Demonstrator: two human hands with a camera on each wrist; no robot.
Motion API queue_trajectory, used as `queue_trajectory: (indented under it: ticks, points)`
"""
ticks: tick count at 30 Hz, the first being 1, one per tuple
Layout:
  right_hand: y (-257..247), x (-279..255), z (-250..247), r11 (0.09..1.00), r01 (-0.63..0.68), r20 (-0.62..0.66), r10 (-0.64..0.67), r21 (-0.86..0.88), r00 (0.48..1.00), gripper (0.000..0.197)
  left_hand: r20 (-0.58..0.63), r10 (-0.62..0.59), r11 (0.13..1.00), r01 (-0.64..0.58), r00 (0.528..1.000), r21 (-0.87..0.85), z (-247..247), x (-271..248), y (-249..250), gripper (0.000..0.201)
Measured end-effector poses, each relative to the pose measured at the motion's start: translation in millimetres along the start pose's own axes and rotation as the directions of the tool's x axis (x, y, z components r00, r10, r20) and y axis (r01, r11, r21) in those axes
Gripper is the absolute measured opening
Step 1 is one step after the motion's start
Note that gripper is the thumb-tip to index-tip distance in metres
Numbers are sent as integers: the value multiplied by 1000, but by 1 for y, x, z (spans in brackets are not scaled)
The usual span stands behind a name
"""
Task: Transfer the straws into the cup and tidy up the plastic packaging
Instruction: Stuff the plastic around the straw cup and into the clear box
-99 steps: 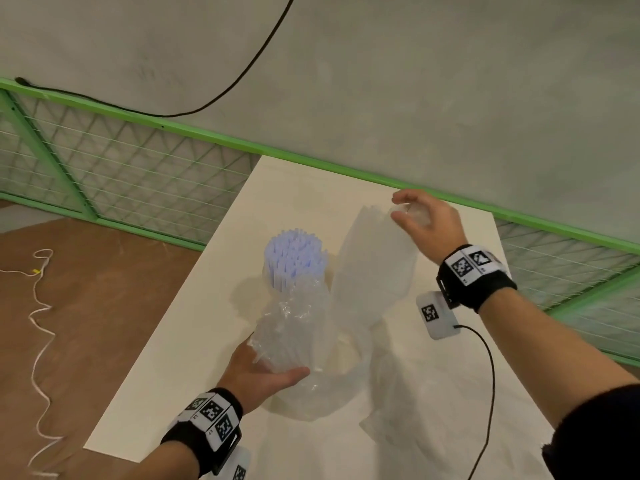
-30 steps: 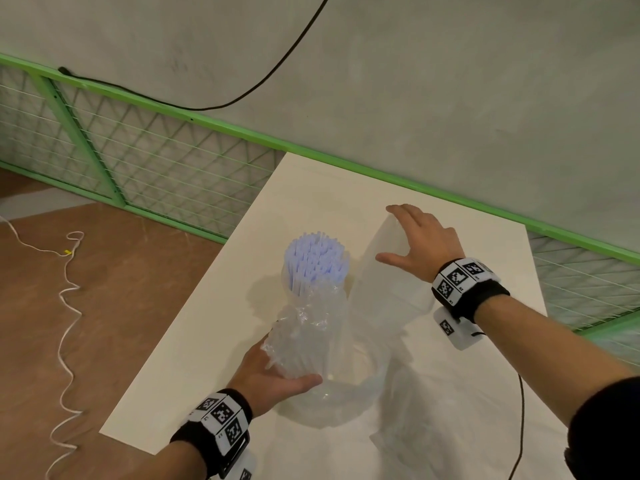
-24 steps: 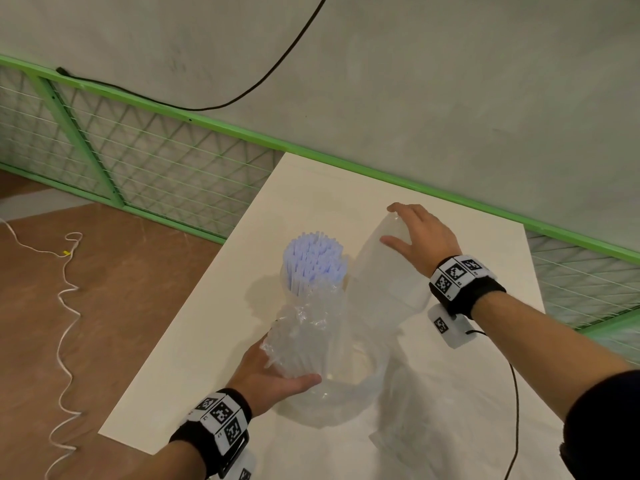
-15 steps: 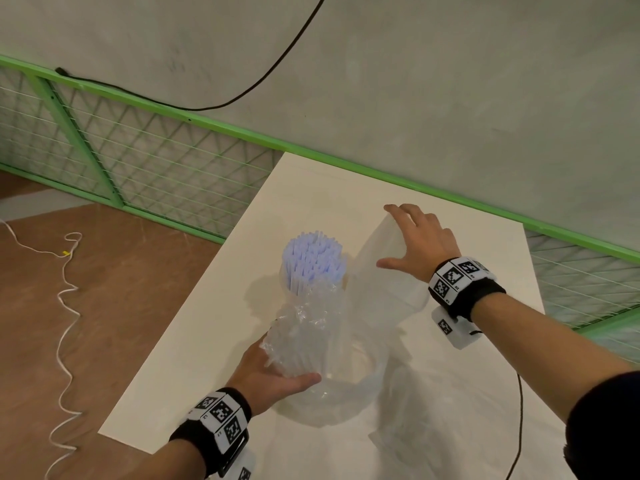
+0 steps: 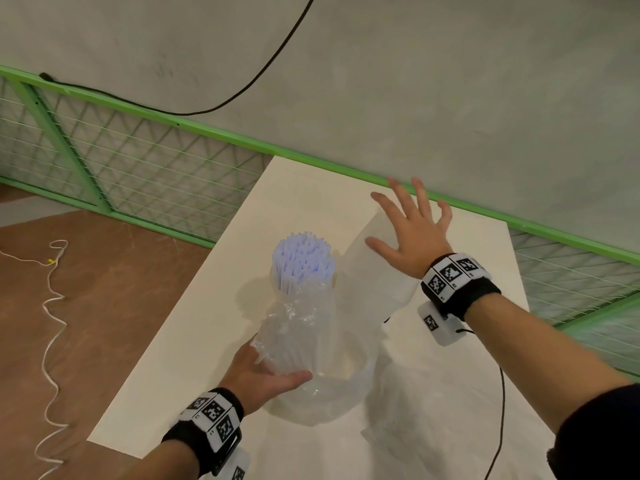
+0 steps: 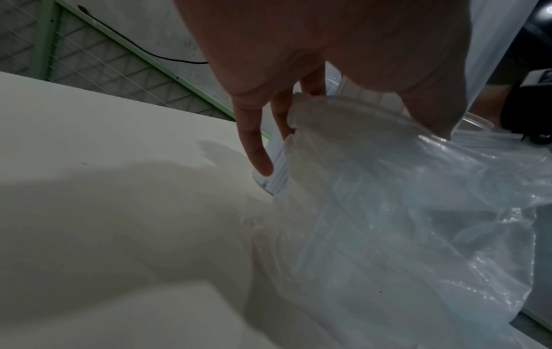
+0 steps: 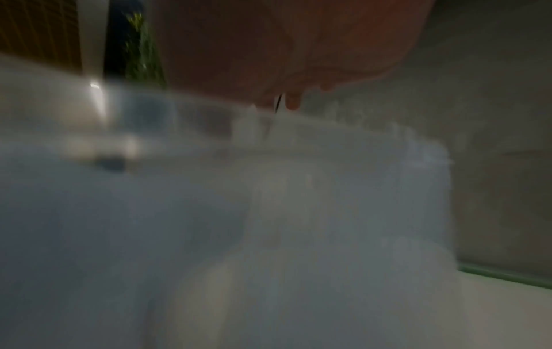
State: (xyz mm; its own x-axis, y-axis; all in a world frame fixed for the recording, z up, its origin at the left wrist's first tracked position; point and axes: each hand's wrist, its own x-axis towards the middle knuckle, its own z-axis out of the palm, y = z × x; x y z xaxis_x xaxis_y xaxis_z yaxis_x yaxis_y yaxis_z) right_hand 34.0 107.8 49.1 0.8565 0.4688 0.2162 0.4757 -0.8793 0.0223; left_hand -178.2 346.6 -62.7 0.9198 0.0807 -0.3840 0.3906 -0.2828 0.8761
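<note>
A bundle of white straws (image 5: pixel 303 263) stands upright, its lower part inside a clear cup that shows through crumpled plastic packaging (image 5: pixel 304 344). My left hand (image 5: pixel 263 375) grips the wrapped cup low down; in the left wrist view its fingers (image 6: pixel 256 151) curl round the plastic packaging (image 6: pixel 403 212) and straws. The loose end of the plastic packaging (image 5: pixel 374 271) rises to the right of the straws. My right hand (image 5: pixel 412 233) is above it with fingers spread straight, holding nothing. The right wrist view is blurred, showing only milky plastic (image 7: pixel 269 212).
The white table (image 5: pixel 294 195) has its left edge just beyond the cup and its far edge against a green rail (image 5: pixel 221 136) and a grey wall. More clear plastic (image 5: pixel 433 410) lies flat at the near right. A black cable (image 5: pixel 500 410) trails from my right wrist.
My right hand has let go of the top of the plastic flap and opened, fingers spreading and lifting toward the wall. The left hand and the straws have stayed where they were.
</note>
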Motion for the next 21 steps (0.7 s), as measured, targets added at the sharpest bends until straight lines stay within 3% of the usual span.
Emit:
queue_trajectory:
  ticks: [2, 4, 7, 10, 14, 21]
  points:
    - [-13, -9, -17, 978, 83, -134, -58, 189, 989, 59, 0, 11, 1000, -11, 1000, -3, 1, 0, -1, 82]
    - [-34, -21, -31, 894, 208, -160, -156, 398, 975, 59, -13, 18, 1000, -18, 1000, -1, 1, -1, -1, 77]
    - [-67, -50, -40, 783, 294, 3, -354, 549, 935, 65, -2, 13, 1000, -14, 1000, -15, 2, -1, 0, 69]
    - [-85, -72, -29, 776, 276, 193, -451, 568, 871, 77, 19, -17, 998, 18, 1000, -68, 3, -2, -2, 69]
    - [-88, -82, -18, 776, 217, 232, -422, 592, 876, 80, 61, -69, 988, 77, 996, -133, 4, -5, -6, 76]
    - [-87, -85, -4, 722, 182, 106, -333, 667, 937, 59, 43, -46, 989, 51, 998, -136, 5, -12, 0, 63]
